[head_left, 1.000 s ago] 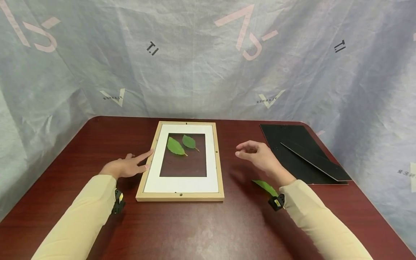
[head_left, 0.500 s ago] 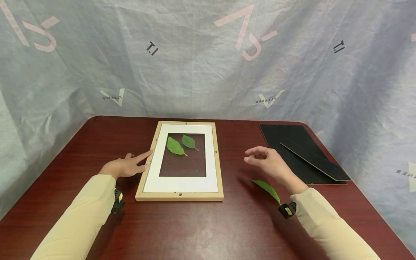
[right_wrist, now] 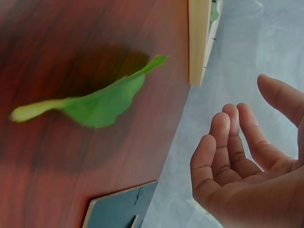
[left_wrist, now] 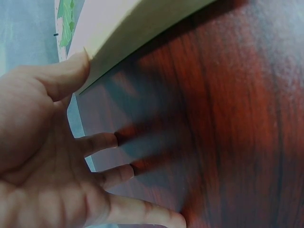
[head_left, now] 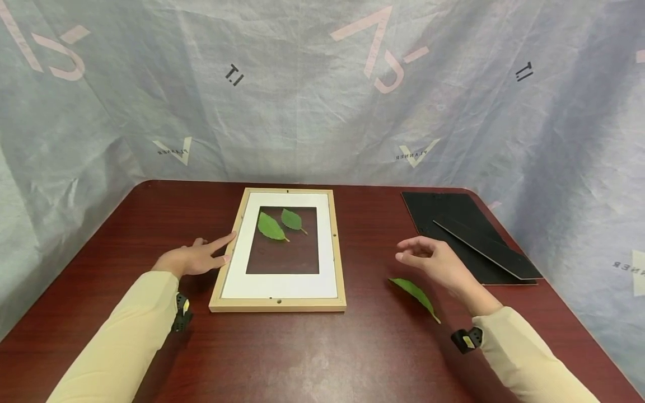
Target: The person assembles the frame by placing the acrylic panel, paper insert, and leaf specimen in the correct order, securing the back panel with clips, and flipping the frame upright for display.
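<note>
A light wooden picture frame (head_left: 277, 305) with a white mat (head_left: 237, 277) lies on the table. Two green leaves, a larger leaf (head_left: 272, 226) and a smaller leaf (head_left: 292, 219), rest in the upper part of the mat's dark window. My left hand (head_left: 188, 260) touches the frame's left side with its thumb and index finger; the other fingers spread over the tabletop in the left wrist view. To the right, my right hand (head_left: 435, 263) hovers with loosely curved fingers and nothing in them. A third, curled leaf (right_wrist: 102, 104) lies on the table just below and left of it.
A black backing board (head_left: 448, 207) lies at the table's right, with a narrower black panel (head_left: 489, 246) lying aslant on it. A grey printed curtain (head_left: 302, 112) hangs along the back and sides. The red-brown table (head_left: 302, 358) extends toward the front.
My right hand has drifted right and toward the front, away from the frame, uncovering the third leaf's stem. The left hand stays at the frame's left side.
</note>
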Available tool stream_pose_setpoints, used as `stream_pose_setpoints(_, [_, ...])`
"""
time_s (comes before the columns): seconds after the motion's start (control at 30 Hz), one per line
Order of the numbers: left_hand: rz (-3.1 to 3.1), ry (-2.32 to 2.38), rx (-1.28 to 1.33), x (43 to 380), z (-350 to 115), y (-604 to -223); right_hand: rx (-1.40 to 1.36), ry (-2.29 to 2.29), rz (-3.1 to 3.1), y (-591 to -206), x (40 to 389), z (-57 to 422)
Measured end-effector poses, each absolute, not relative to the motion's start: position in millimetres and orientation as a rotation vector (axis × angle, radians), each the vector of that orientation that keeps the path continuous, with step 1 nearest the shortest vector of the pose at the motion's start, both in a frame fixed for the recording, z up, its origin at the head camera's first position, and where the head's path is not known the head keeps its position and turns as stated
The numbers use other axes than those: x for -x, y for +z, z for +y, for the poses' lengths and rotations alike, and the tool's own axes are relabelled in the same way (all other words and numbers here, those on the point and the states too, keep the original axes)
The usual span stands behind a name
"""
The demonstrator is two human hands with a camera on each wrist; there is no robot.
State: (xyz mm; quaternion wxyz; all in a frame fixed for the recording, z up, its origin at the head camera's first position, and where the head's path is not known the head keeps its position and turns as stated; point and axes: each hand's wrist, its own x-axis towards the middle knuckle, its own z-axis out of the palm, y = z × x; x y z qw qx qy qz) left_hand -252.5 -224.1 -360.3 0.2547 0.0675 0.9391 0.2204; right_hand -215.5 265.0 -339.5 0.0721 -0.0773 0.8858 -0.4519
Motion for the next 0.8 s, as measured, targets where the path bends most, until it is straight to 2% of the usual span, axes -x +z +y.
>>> stream_pose_setpoints(0.27, [2.548, 0.652, -0.183, 264.5, -232.1, -376.9, 0.204, -1.341, 2.662, -345.6, 202.3, 277.5])
stream_pose_setpoints(0.8, [2.519, 0.708, -0.198, 261.7, -232.2, -374.8, 0.127, -1.303, 2.666, -354.2, 181.4, 305.2])
